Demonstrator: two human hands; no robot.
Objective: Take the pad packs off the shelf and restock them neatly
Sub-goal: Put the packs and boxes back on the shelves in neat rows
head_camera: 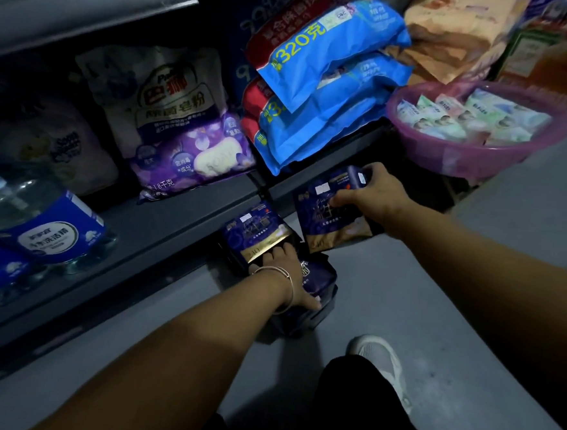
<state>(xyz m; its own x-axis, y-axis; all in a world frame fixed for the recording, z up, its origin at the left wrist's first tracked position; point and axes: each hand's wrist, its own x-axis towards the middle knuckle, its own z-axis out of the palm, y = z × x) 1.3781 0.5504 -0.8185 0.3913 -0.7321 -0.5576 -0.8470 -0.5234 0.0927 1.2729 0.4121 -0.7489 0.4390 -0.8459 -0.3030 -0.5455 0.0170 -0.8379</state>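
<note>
dark blue and gold pad pack (334, 211) is sitting in the right hand (375, 196), fingers curled over its top edge and thumb on the front, gripping it just in front of the bottom shelf edge (187, 221), tilted with its gold end pointing near. left hand (291, 279) is reaching down to a stack of pad packs (307, 293) lying on the grey floor (437, 292) against the shelf base; thumb is pressing on the gold strip of an upright pack (257, 233) at the far left of the stack, fingers are curling round the near side of the stack, gripping it. silver bangle (286, 282) is sitting on the left wrist. on the shelf far left, a purple and white soap powder bag (177, 123) is leaning back, and clear detergent bottles with blue labels (49, 228) are lying at the left edge. blue and red bags (321, 83) are piling up on the shelf to the right of the soap powder. pink basin (474, 151) holding small pastel packets is standing far right, near the right hand but apart from it. white shoe (379, 359) is showing on the floor near the bottom.
</note>
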